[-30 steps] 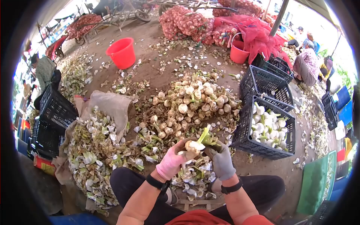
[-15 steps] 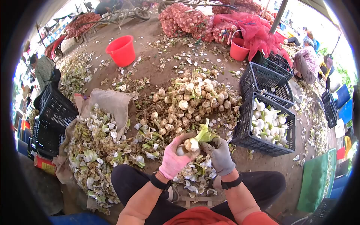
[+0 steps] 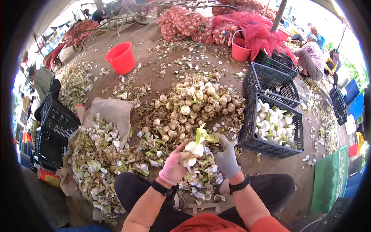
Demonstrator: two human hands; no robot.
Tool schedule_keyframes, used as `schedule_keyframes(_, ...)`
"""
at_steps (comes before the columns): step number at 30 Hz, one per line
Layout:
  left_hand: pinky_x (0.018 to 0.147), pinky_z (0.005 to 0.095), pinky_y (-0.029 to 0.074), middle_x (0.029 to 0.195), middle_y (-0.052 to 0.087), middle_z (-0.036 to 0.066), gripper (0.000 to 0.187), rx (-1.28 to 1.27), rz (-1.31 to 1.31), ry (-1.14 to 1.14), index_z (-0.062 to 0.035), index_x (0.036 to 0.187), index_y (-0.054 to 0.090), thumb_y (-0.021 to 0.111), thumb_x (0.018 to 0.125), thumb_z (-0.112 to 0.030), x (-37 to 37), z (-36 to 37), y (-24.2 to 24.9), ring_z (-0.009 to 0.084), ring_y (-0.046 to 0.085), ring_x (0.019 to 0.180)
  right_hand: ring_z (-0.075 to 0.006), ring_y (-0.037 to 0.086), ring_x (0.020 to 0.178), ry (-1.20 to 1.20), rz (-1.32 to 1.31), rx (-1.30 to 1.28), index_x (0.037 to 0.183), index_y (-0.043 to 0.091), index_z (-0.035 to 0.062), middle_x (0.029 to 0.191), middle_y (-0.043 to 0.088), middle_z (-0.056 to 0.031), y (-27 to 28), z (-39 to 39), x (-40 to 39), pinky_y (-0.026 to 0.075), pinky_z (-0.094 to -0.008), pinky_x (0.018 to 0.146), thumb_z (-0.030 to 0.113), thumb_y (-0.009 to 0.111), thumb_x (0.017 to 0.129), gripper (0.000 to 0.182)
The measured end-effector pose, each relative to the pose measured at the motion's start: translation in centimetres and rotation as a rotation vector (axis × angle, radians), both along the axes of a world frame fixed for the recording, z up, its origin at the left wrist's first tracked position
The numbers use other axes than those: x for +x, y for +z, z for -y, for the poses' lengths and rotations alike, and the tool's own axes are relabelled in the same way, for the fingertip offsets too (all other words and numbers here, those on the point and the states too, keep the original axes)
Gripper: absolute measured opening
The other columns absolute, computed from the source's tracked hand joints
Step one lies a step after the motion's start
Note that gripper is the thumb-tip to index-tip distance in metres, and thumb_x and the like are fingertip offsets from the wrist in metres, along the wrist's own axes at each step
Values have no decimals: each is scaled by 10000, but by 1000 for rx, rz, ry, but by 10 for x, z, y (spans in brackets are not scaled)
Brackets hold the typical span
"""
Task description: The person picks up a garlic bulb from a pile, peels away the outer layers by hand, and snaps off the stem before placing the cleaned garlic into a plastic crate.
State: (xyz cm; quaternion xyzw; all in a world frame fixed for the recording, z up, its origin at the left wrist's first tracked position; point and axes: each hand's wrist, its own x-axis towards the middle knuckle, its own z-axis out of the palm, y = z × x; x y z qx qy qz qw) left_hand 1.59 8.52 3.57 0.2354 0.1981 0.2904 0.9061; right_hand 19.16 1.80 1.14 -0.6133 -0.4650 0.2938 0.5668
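My left hand (image 3: 174, 165), in a pinkish glove, is closed around white garlic bulbs (image 3: 194, 149) with a short green stem pointing up. My right hand (image 3: 227, 157), in a grey glove, pinches the peeled green leaf at the stem's right side. Beyond my hands lies a heap of unpeeled bulbs (image 3: 193, 102) with brownish skins. White and green peelings (image 3: 197, 176) are scattered under my hands. To the right, a black crate (image 3: 272, 149) holds peeled white bulbs.
A red bucket (image 3: 121, 58) stands behind at left, another (image 3: 240, 51) by red net sacks (image 3: 189, 23). Empty black crates (image 3: 270, 83) stand at right, more (image 3: 56, 120) at left beside a peelings pile (image 3: 96, 170). People sit at both sides.
The outer skin has come away from the bulb, which now shows whiter. My right hand has moved slightly up with the leaf. The view has shifted a little.
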Motion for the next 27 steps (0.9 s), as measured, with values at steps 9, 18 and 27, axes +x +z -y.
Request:
schedule_keyframes(9,847,253,482,1188,571,112,591,405,-242,-8,38,1361,398,591,824,-116,-1,2,8,168,622,986,-202,588,1007,210,-266,-97,1090,640,12,1062,634,-97,40,1,-4,446,-307,899,60,705,801,300)
schedule_keyframes(18,865,250,496,1102,613,62,534,316,-395,-9,13,1236,532,762,760,-63,-1,1,7,131,613,963,-339,612,809,107,383,0,937,608,1,895,608,-158,47,-2,-9,478,-367,681,-41,641,734,210)
schedule_keyframes(27,925,303,492,1166,608,82,610,285,-206,-90,17,1279,511,711,703,-15,-7,3,-3,172,604,1054,-375,608,760,-63,335,-228,908,605,-8,849,616,-197,-15,-18,25,481,-401,671,6,562,821,98)
